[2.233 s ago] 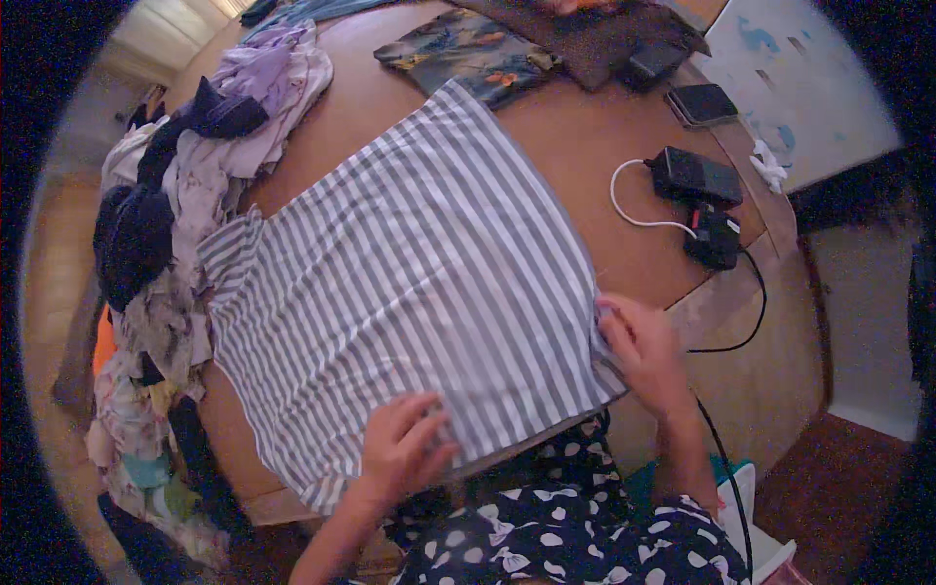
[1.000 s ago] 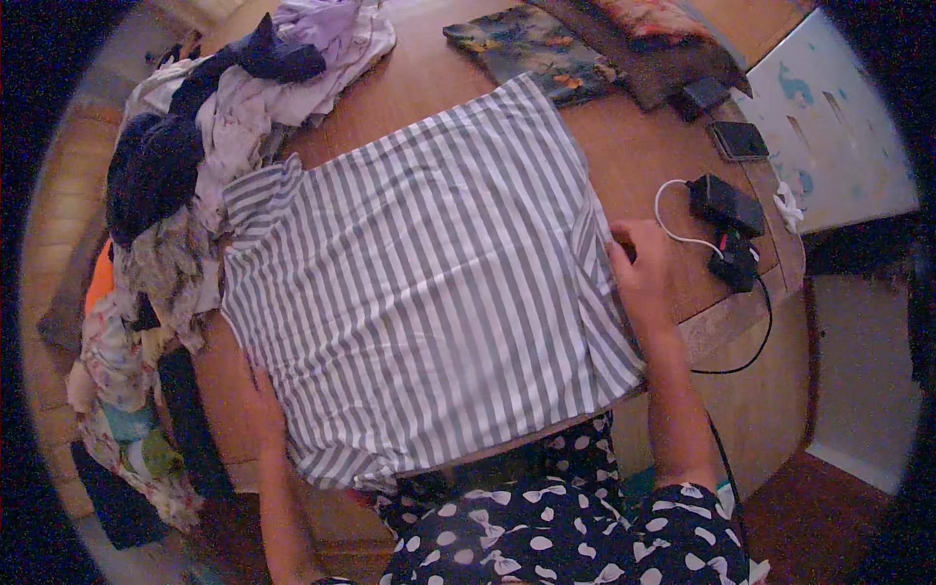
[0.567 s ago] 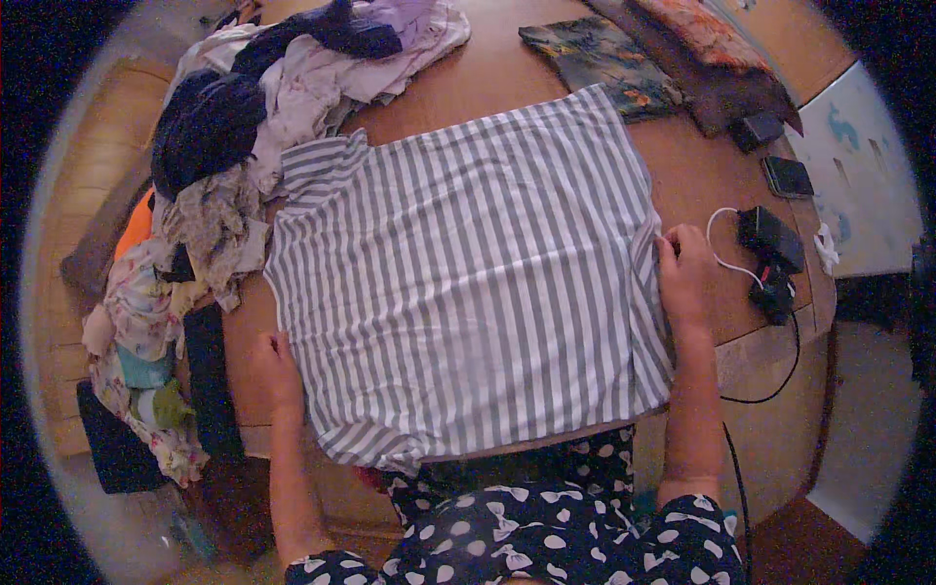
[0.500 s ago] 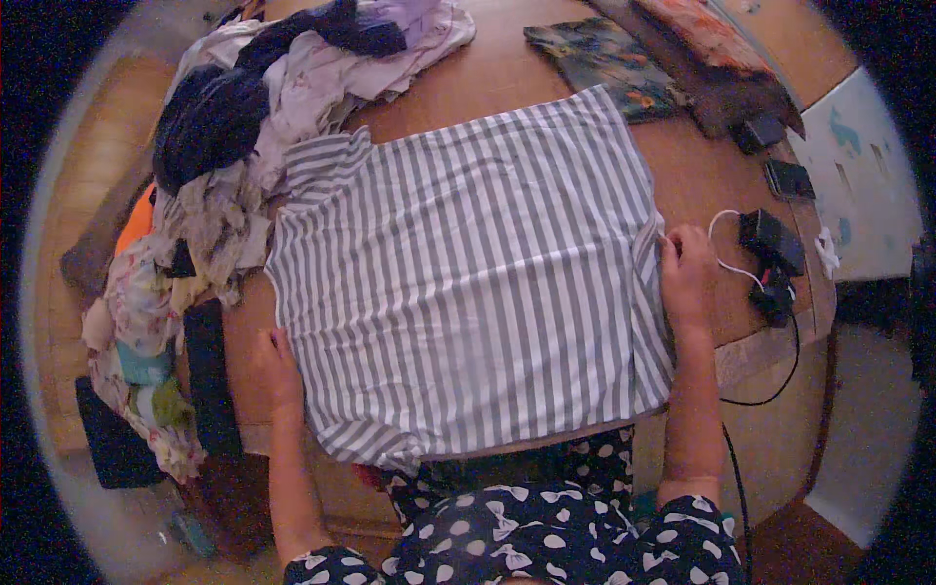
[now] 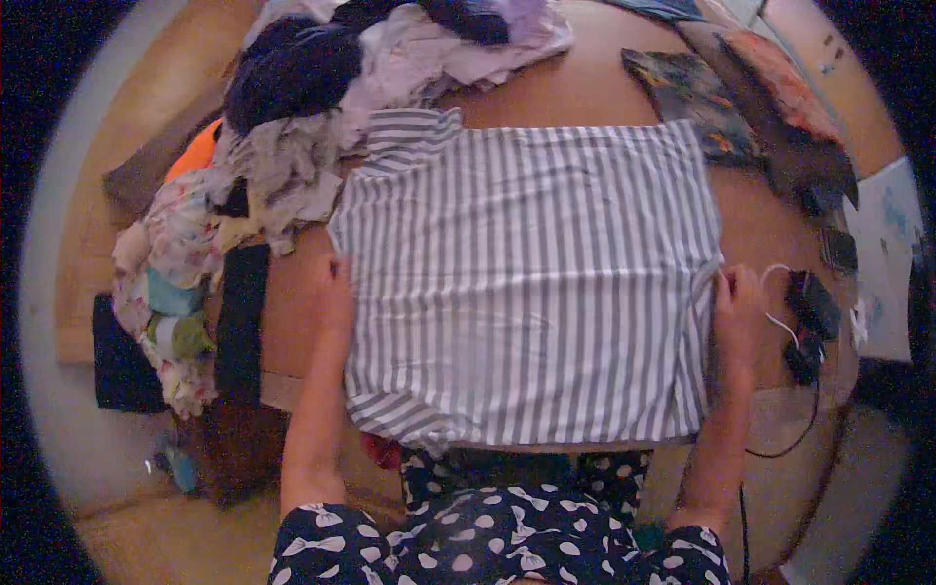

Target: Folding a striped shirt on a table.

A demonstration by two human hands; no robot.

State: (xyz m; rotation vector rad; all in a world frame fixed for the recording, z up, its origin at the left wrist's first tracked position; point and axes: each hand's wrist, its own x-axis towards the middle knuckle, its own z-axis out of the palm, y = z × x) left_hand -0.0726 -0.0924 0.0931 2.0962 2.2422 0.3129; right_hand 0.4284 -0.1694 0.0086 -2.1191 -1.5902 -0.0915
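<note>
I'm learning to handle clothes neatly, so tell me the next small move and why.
Probably draw the striped shirt's side edges gently apart to flatten it: the left hand and right hand are at opposite edges, and a crease runs across the cloth roughly between them.

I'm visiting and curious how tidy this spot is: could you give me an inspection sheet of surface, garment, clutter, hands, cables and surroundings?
Surface: brown table, partly covered.
Garment: striped shirt, spread out, lightly creased.
Clutter: clothes heap at left; dark patterned cloth at far right; black box at right.
Hands: left hand at the shirt's left edge, right hand at its right edge; grip cannot be told.
Cables: white cable beside the black box; black cable drooping past the table's edge.
Surroundings: pale panel with blue shapes beyond the table, at right.
</note>
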